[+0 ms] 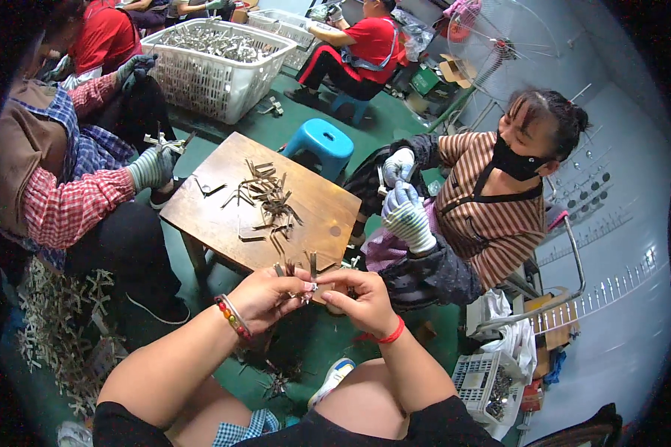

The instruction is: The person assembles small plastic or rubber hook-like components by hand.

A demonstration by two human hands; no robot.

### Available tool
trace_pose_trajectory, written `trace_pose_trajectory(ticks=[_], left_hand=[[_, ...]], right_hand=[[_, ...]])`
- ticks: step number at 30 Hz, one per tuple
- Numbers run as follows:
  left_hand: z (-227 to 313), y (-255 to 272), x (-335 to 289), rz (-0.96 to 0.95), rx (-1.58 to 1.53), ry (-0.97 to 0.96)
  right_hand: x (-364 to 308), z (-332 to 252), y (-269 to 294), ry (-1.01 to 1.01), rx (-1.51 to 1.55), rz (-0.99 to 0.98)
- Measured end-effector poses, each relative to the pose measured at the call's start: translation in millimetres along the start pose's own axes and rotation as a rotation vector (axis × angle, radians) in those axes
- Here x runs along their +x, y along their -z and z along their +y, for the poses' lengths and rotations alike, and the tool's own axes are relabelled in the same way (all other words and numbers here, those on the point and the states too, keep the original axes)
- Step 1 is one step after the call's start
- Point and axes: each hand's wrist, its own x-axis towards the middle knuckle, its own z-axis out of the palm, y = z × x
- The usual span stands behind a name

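My left hand point(265, 299) is closed around a metal piece with flat upright strips point(312, 264), just off the near edge of a small wooden table point(317, 223). My right hand point(361, 298) meets it from the other side, thumb and fingers pinched on the same metal piece. The fingertips of both hands nearly touch, so the middle of the piece is largely hidden. Beyond them on the tabletop lies a loose pile of bent metal strips point(272, 195).
Co-workers in gloves sit left and right of the table, handling metal parts. A blue stool point(322, 145) stands behind it. A white crate of parts point(231, 82) is at the back left, a smaller crate point(473, 380) at lower right. Metal parts point(63, 320) heap on the left floor.
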Motion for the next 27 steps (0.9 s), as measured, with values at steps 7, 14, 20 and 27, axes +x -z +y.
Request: trace_pose_trajectory(ticks=[7, 14, 20, 27], left_hand=[[3, -10, -7, 0.03, -0.031, 0.117], [-1, -1, -10, -0.025, 0.015, 0.104], [11, -3, -2, 0.249, -0.097, -0.045], [17, -10, 1, 0.243, 0.062, -0.154]], right_hand=[[1, -5, 5, 0.275, -0.368, -0.102], [1, -3, 0, 0.356, -0.378, -0.079], [18, 12, 21, 0.143, -0.404, 0.307], [40, 46, 31, -0.001, -0.638, 0.325]])
